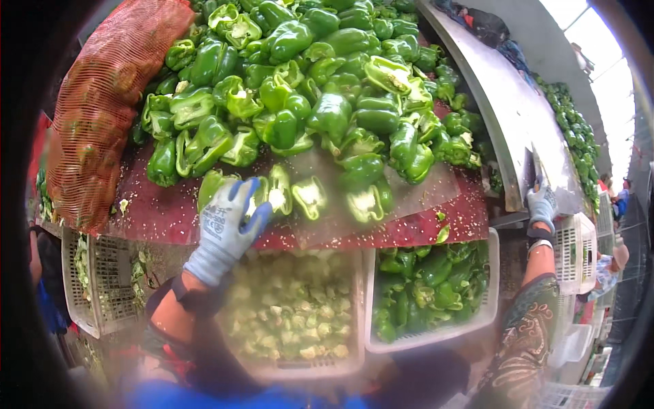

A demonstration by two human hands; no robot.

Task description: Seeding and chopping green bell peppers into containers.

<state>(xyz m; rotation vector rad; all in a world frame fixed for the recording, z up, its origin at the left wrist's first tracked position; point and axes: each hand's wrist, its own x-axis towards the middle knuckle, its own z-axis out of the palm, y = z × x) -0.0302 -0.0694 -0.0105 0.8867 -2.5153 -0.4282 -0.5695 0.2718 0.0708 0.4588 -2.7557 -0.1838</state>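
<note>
Green peppers (332, 112) are filling the upper middle of the frame, heaping up on a dark red tabletop (422, 228), while several cut pieces (310, 198) are lying along its near edge, in the centre. The left hand (228, 221), gloved in grey, is resting over these pieces at centre left, its thumb and forefinger standing apart with pale pepper flesh showing between them; whether it is gripping a piece, one cannot tell. At the right of the frame, the gloved right hand (542, 203) is clasping what looks like a knife (535, 163), its blade pointing up the frame, probably so that the edge is lying well apart from the left hand. Below the tabletop, a crate (300, 371) of pale cores (306, 320) and a white crate (494, 273) of more peppers are sitting side by side, presumably so that both are lying within easy reach. Whole peppers in the heap are shining smooth and deep green; split ones are showing lighter walls, ribs and whitish seeds, and loose seeds are speckling the tabletop.
</note>
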